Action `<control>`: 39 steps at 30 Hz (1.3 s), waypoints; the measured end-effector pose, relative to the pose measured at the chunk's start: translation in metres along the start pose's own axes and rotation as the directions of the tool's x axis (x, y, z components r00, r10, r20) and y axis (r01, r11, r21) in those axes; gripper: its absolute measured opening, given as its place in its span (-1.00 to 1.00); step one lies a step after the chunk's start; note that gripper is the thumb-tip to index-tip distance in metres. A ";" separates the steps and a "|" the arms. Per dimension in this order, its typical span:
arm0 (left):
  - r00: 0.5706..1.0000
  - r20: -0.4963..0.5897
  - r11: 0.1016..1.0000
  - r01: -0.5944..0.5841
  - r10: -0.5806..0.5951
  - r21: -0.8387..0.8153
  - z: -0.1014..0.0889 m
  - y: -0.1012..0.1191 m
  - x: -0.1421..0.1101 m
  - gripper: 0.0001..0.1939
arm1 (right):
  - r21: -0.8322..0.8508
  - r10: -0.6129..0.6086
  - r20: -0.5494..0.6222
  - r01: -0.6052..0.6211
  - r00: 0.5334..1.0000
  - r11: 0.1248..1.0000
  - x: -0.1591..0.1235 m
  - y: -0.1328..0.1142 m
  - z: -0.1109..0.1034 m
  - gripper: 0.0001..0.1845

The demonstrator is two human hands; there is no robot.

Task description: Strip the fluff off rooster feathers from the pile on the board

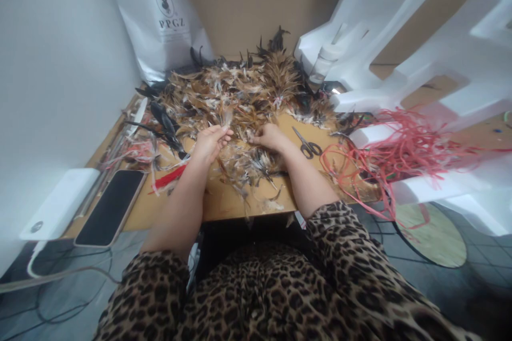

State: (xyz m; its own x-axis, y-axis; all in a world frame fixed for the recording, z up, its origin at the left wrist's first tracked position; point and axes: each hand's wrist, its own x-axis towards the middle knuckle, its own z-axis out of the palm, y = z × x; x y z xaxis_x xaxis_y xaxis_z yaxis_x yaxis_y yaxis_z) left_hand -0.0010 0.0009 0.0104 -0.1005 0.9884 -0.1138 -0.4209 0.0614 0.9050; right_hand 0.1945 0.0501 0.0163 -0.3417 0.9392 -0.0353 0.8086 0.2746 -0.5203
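Observation:
Brown and white feathers (228,85) lie in a wide, loose heap across the wooden table (224,208). My left hand (212,141) is closed in a pinch at the near side of the heap, with a pale feather (227,119) standing up from the fingertips. To its right, my right hand (270,137) has its fingers pressed together low among the feathers; what they grip, if anything, is hidden. A smaller scatter of feathers (248,165) lies between my forearms. Black-handled scissors (307,144) rest just right of my right hand.
A phone (110,208) and a white power bank (60,202) with a cable are at the left edge. A red strip (170,177) lies near my left forearm. Tangled red ribbons (416,149) spill over white foam pieces (444,186) at right. A silvery bag (164,21) stands behind.

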 end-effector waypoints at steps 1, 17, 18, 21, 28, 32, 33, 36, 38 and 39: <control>1.000 -0.001 1.000 0.002 -0.002 0.002 0.000 0.000 0.000 -0.86 | -0.013 0.006 -0.025 -0.006 1.000 1.000 0.001 -0.001 0.003 -0.78; 1.000 -0.007 1.000 0.004 -0.004 -0.002 0.000 0.002 -0.001 -0.87 | 0.985 -0.215 0.114 -0.083 0.970 0.150 -0.005 0.014 -0.035 -0.69; 1.000 -0.007 1.000 0.001 -0.001 -0.003 -0.001 0.002 -0.001 -0.87 | 0.977 -0.245 0.113 -0.063 0.963 0.202 -0.008 0.014 -0.036 -0.70; 1.000 -0.004 1.000 -0.008 0.008 -0.009 -0.003 0.001 0.000 -0.85 | 0.876 -0.358 0.245 -0.048 0.901 0.480 -0.016 0.011 -0.038 -0.73; 1.000 -0.027 1.000 -0.007 0.007 -0.001 -0.002 0.002 0.000 -0.85 | 0.656 -0.267 0.319 -0.008 0.910 0.755 -0.010 0.012 -0.034 -0.64; 1.000 -0.025 1.000 0.003 -0.003 -0.002 -0.001 0.003 -0.001 -0.85 | 0.601 -0.123 -0.030 0.116 0.992 0.791 0.001 0.016 -0.025 -0.71; 1.000 -0.023 1.000 0.004 -0.004 -0.004 -0.001 0.004 -0.001 -0.85 | 0.550 -0.114 -0.101 0.151 0.988 0.821 0.003 0.015 -0.021 -0.73; 1.000 -0.020 1.000 0.003 -0.003 -0.009 0.000 0.004 -0.002 -0.86 | 0.263 -0.213 -0.195 0.260 0.957 0.929 0.004 0.011 -0.010 -0.76; 1.000 -0.023 1.000 0.005 -0.005 -0.009 0.001 0.005 -0.002 -0.85 | 0.007 -0.307 -0.144 0.311 0.941 0.950 0.002 0.007 -0.004 -0.72; 1.000 -0.025 1.000 0.007 -0.007 -0.008 0.001 0.005 -0.002 -0.84 | -0.105 -0.329 -0.103 0.319 0.939 0.942 0.001 0.004 -0.002 -0.69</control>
State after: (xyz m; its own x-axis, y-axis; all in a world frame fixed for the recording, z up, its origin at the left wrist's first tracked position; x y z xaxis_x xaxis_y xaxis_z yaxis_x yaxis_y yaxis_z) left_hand -0.0017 -0.0008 0.0155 -0.1196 0.9843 -0.1301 -0.4291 0.0669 0.9008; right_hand 0.1981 0.0526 0.0155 -0.5376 0.8125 0.2255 0.7034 0.5796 -0.4115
